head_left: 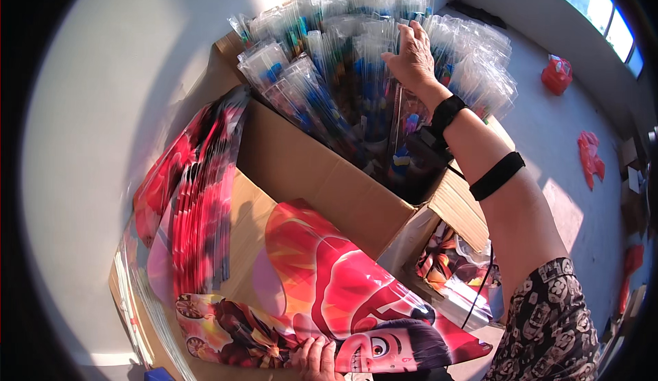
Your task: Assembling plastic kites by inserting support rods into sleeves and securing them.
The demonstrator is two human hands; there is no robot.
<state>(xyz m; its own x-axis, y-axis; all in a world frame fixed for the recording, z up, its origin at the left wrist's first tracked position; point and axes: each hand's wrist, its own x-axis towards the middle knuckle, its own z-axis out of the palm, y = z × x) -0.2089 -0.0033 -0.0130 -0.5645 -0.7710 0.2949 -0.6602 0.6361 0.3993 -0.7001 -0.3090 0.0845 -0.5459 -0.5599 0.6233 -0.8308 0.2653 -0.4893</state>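
Observation:
My left hand [319, 357] has its fingers closed over the lower edge of a flat, glossy sheet [343, 278], cut to a shape and printed in red, pink and orange with a cartoon face. My right hand [411, 55] reaches forward with its fingers apart, over the clear plastic packets [373, 45]. Whether its fingertips touch them I cannot tell. Many such packets, with blue and coloured contents, stand upright and fanned out in an open cardboard box [322, 182]. A stack of similar red printed sheets [199, 210] lies left of the box.
Behind the stack rises a pale wall [103, 120]. Beside the box's right flap [459, 210] lie more printed sheets [445, 261]. Two red plastic bags [556, 75] are on the floor at the right. A black strap device [439, 131] with a cable sits on my right wrist.

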